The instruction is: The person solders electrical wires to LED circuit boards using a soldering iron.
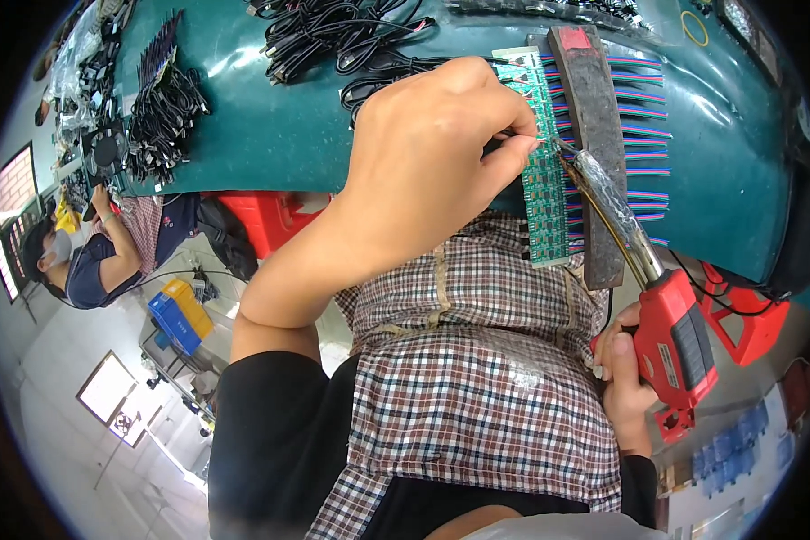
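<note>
My left hand (432,153) is raised over the near edge of the green table, fingers pinched on a thin solder wire (533,138) whose end meets the tip of the iron. My right hand (625,373) grips a red soldering iron (675,337) by its handle; its wrapped metal barrel (607,193) points up to the green circuit board strip (544,171). The board lies under a dark brown bar (596,135) that pins rows of coloured ribbon wires (643,135).
The green table (270,126) carries bundles of black cables (162,112) at the left and more black cables (342,40) at the back. A checked cloth (477,360) covers my lap. Another seated person (85,261) works at far left. Red stools (747,319) and blue and yellow crates (178,315) stand below.
</note>
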Motion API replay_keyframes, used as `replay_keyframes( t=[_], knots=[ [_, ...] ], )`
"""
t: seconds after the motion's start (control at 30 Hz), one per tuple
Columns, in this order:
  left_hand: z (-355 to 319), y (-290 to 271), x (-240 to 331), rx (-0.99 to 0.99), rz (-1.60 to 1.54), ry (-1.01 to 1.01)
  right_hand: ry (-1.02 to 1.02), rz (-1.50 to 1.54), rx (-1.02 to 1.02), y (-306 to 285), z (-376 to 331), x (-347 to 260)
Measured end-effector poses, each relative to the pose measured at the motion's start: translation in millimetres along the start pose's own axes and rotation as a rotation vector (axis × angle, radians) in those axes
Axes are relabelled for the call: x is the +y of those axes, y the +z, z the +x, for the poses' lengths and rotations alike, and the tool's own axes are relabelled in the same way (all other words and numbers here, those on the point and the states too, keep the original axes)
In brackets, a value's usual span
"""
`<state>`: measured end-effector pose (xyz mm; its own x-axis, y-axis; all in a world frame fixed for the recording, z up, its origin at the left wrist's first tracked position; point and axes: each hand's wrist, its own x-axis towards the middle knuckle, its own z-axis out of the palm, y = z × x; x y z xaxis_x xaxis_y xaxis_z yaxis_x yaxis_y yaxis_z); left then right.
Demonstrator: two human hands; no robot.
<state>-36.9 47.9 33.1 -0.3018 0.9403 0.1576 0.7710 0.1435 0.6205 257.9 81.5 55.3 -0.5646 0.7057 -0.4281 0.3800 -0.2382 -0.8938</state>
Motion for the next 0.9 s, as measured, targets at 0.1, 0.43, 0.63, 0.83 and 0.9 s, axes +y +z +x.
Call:
replay_keyframes(
  t=[0.1, 0.43, 0.63, 0.83, 0.9],
  knots=[
    [-0.5, -0.3, -0.2, -0.002, 0.007, -0.003, 0.025, 0.000, -0.016, -0.2, 2.3, -2.0],
    [0.3, 0.5, 2.9, 0.006, 0.045, -0.001, 0.032, 0.005, -0.046, 2.6, 5.0, -6.4],
    [1.4, 0.2, 4.4, -0.016, 0.061, -0.012, -0.001, -0.027, -0.049, -1.5, 4.3, -3.3],
    [2.9, 1.1, 3.8, -0.013, 0.094, 0.028, -0.023, 0.071, -0.030, 0.0, 4.9, -5.9],
    [3.3, 1.2, 3.4, -0.013, 0.095, 0.029, -0.020, 0.074, -0.043, -1.1, 4.9, -5.8]
  ],
)
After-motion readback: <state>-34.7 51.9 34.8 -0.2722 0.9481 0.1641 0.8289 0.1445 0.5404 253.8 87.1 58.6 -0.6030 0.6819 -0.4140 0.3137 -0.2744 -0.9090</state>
